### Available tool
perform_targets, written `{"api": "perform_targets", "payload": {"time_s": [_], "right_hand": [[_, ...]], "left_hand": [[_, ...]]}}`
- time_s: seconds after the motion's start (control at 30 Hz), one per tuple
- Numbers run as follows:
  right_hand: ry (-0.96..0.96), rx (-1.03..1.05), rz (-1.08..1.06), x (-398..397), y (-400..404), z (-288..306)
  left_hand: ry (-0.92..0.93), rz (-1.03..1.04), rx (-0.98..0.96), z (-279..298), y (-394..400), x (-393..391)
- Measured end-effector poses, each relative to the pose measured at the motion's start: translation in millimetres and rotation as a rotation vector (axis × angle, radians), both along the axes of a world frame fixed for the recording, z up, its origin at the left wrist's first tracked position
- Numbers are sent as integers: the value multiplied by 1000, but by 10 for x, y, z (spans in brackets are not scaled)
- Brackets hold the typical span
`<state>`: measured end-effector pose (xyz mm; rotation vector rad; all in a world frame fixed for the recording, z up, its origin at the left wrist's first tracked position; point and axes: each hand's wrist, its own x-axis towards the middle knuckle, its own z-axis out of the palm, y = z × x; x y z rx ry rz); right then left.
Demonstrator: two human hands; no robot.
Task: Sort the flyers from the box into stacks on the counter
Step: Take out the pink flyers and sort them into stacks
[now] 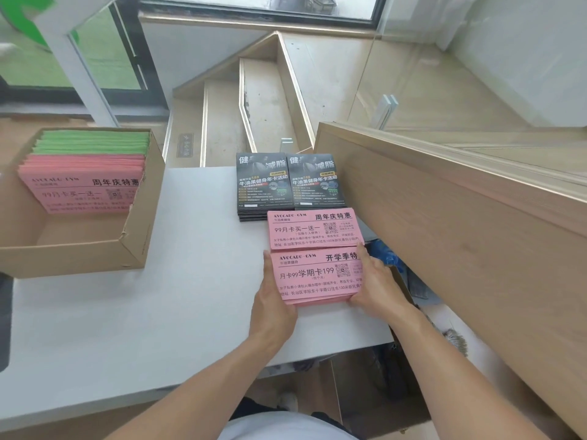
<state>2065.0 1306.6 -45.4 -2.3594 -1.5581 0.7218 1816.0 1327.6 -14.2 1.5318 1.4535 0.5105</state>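
Note:
A near pink flyer stack [314, 276] lies on the white counter [158, 312], pressed between both hands. My left hand [274, 304] grips its left edge and near corner. My right hand [376, 285] holds its right edge, thumb on top. Just beyond it lies a second pink flyer stack [314, 228]. Two black flyer stacks [263, 185] [317, 182] sit side by side behind those. The cardboard box [136, 230] at the left holds pink flyers [82, 185] in front and green flyers [92, 142] behind.
A raised wooden counter wall [444, 233] runs along the right, close to my right hand. Beyond the counter's far edge, stairs [263, 106] drop away. A glass panel [476, 74] stands at the upper right. Clutter and a blue item [384, 252] lie under the right edge.

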Motion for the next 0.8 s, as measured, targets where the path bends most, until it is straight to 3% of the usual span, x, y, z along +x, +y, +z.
{"api": "perform_targets", "payload": {"time_s": [0.37,0.5,0.63,0.8], "right_hand": [[-63,-131,-1,-362,-66,581],[-295,-56,100,-662,-9,737],[-235,-30,325,-1133,183,757],[-236,1,311,-1389,387,750]], "left_hand": [[-14,-76,-12,42,90,-18],[-65,14,-98,142,106,-115],[-151,101,-119,111,156,-322],[-206,189,-119,124,233,-706]]}}
